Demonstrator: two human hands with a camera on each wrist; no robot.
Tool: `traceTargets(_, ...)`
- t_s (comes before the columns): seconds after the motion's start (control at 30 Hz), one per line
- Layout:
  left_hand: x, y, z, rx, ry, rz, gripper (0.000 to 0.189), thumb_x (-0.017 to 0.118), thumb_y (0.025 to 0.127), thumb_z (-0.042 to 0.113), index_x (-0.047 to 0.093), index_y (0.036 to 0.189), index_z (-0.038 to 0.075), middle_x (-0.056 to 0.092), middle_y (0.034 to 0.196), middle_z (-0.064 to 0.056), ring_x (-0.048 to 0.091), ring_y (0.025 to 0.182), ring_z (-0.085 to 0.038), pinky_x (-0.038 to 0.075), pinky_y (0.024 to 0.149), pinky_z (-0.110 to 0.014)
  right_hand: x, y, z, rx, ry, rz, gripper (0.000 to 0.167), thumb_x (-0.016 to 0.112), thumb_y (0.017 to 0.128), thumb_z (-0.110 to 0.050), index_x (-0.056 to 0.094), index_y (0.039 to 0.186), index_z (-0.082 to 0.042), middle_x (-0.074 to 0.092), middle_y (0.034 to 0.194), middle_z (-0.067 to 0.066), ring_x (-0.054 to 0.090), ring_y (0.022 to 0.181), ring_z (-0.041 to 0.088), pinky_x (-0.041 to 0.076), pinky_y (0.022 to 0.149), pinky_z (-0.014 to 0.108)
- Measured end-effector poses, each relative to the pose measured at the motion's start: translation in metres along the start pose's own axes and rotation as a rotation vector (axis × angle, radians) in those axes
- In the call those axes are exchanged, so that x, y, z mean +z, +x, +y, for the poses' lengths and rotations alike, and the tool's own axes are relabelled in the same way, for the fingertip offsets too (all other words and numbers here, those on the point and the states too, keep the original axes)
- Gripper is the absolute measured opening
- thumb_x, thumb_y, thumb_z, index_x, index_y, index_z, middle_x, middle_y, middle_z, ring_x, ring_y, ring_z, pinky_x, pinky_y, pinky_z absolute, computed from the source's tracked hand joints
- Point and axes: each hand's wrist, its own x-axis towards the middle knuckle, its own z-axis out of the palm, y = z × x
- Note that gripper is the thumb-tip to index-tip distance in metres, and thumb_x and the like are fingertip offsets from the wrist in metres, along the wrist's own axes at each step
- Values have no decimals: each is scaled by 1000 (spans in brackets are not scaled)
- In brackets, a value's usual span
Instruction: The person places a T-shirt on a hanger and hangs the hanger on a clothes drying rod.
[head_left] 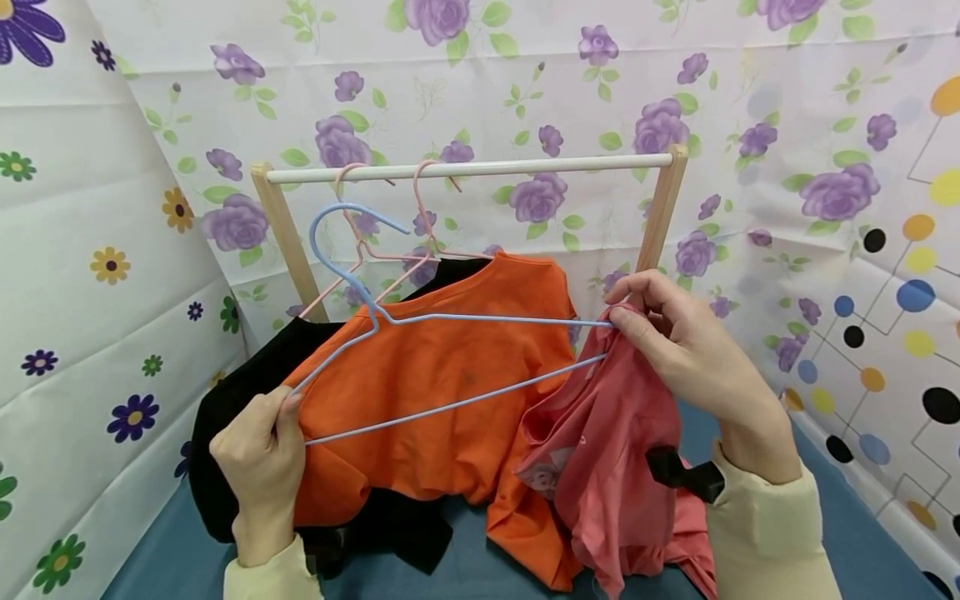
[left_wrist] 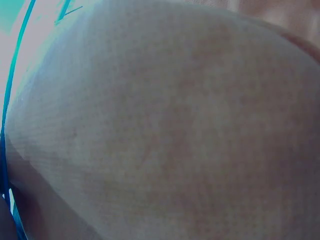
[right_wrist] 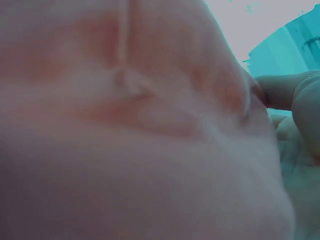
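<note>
My left hand (head_left: pixel 262 458) grips one end of a blue clothes hanger (head_left: pixel 457 403), its hook up and to the left. In the left wrist view the hand fills most of the picture, with a strip of the blue hanger at the left edge. At the hanger's other end my right hand (head_left: pixel 690 350) pinches the edge of a pink shirt (head_left: pixel 622 467). That end of the hanger lies inside the pink fabric, hidden by it. The rest of the shirt hangs down in folds below the right hand. Blurred pink cloth (right_wrist: pixel 150 165) fills much of the right wrist view.
Behind the hanger stands a small rack with a white rail (head_left: pixel 510 167) and wooden posts. Two pink hangers (head_left: pixel 422 179) hang from it, carrying an orange shirt (head_left: pixel 450 392) and a black garment (head_left: pixel 232 433). A blue-grey cloth (head_left: pixel 465 558) covers the table; flowered sheets surround it.
</note>
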Motion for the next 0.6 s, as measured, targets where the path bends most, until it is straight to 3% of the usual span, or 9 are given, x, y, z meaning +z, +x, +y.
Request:
traceTargets(0.17, 0, -1, 0, 8, -3, -37, 59, 54, 97, 49, 58, 65, 0, 40, 51, -7, 29, 40, -19, 21, 43, -25, 4, 1, 21, -31, 235, 39, 13, 57, 96, 3, 63, 108, 0, 63, 92, 12, 58, 70, 21, 46, 59, 25)
traceTargets(0.3, 1, 0, 2, 16, -8, -76, 58, 54, 97, 49, 57, 65, 1, 36, 51, -5, 27, 41, -17, 20, 43, -25, 3, 0, 38, -40, 396, 8, 14, 56, 95, 8, 65, 106, 7, 63, 94, 15, 59, 74, 23, 48, 59, 26)
traceTargets(0.53, 4, 3, 11, 25, 27, -104, 58, 53, 98, 48, 61, 67, -1, 45, 52, -8, 34, 39, -21, 28, 41, -31, 5, 2, 53, -47, 375, -9, 14, 62, 93, 7, 69, 104, 6, 62, 98, 16, 58, 80, 25, 49, 61, 24)
traceTargets(0.6, 5, 3, 12, 23, 31, -108, 58, 53, 98, 47, 61, 67, -1, 45, 52, -8, 34, 39, -21, 28, 40, -31, 7, 2, 55, -49, 411, -3, 14, 61, 92, 8, 69, 104, 8, 62, 97, 16, 57, 79, 25, 49, 61, 24)
